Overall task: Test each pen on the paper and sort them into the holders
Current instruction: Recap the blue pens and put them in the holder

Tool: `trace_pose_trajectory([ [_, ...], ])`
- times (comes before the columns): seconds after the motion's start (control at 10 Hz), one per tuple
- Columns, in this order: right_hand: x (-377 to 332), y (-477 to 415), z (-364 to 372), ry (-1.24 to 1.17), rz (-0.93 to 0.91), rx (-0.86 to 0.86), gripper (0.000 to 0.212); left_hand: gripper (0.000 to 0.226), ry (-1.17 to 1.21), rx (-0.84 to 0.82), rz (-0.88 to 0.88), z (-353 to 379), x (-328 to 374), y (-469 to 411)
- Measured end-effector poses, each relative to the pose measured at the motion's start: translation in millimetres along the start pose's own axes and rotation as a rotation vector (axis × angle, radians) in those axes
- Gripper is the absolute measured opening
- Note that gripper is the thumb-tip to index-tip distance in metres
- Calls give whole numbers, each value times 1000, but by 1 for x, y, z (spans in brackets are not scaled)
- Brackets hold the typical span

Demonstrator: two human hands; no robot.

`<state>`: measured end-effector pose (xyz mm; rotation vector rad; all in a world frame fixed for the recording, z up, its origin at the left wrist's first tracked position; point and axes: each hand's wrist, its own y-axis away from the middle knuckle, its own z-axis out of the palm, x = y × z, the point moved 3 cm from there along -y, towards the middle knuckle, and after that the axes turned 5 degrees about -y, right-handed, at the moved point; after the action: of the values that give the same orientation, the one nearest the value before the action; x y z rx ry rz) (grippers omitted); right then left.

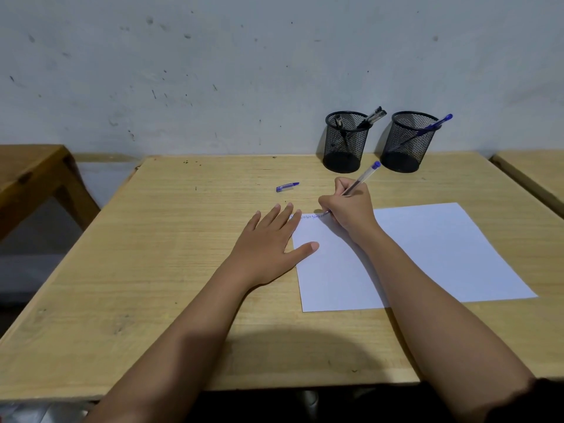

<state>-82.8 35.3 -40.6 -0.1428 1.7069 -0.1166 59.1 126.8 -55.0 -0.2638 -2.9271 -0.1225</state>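
Right hand [351, 203] pinches blue pen [360, 181], tip on paper's [427, 251] top-left edge trailing blue scribble; left hand [268, 245] flat, fingers spread, pins sheet against desk [152, 270]; cap [287, 187] lies apart, mesh holders [346, 141] behind.

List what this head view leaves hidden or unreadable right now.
Head view:
Blue writing on the paper: too small to read, partly behind the right hand.
Pen count in the left mesh holder: obscured by mesh.
Paper's far-left corner: under the left hand.
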Motion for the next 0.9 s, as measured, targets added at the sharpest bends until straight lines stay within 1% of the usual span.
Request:
trace_pose_trajectory([
  [0.2, -1, 0, 0, 5, 15, -10, 39, 72, 16, 9, 3, 1, 0, -1],
  [0.3, -2, 1, 0, 5, 9, -11, 34, 72, 14, 16, 8, 1, 0, 0],
  [0.4, -2, 2, -5, -71, 48, 26, 41, 72, 30, 21, 10, 0, 0, 0],
  [0.5, -2, 4, -8, -277, 93, 46, 40, 72, 44, 26, 16, 0, 0, 0],
  [0.6, -6, 7, -10, -610, 152, -27, 30, 70, 134, 26, 16, -4, -2, -2],
  [0.7, -8, 6, -11, -673, 149, -11, 12, 58, 312, 106, -49, -17, -9, -11],
  [0.8, -9, 3, -14, -737, 145, 27, 9, 51, 402, 164, -108, -24, -17, -23],
  [0.9, -10, 2, -18, -770, 133, 48, 5, 51, 412, 231, -173, -29, -29, -51],
])
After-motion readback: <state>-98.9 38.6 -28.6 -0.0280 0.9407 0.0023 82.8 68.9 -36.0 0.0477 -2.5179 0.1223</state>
